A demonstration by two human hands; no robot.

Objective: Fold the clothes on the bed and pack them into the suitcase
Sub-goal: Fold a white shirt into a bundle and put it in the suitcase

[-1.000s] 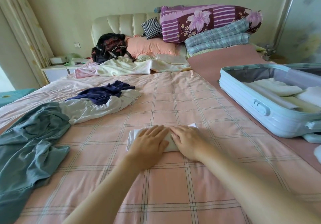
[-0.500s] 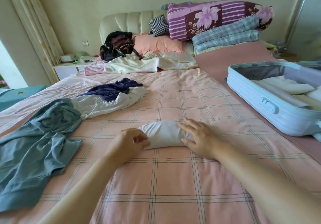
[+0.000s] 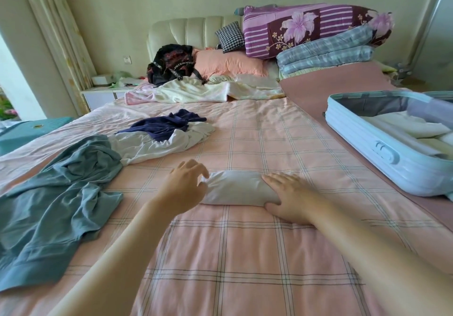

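A rolled white garment [image 3: 236, 187] lies across the pink checked bed sheet [image 3: 245, 254] in front of me. My right hand [image 3: 288, 196] wraps its right end, fingers over the top and thumb underneath. My left hand [image 3: 186, 184] hovers at the roll's left end, fingers curled and spread, fingertips just touching the cloth. The light blue suitcase [image 3: 362, 153] lies open at the right with folded white clothes [image 3: 414, 126] inside. Unfolded clothes lie to the left: a grey-blue garment [image 3: 56, 188], a white one [image 3: 157, 144] and a navy one [image 3: 166, 125] on top of it.
At the head of the bed are a black bag [image 3: 171, 64], a pink pillow [image 3: 228, 63], a crumpled pale blanket [image 3: 196, 92] and stacked folded quilts [image 3: 316, 36]. A white nightstand [image 3: 103, 94] stands left of the bed. The suitcase sits on a mauve mat [image 3: 326, 85].
Both hands had lain flat on top of the folded white garment. They slid apart to its ends, the garment now shows as a roll, and my left hand opened from a fist.
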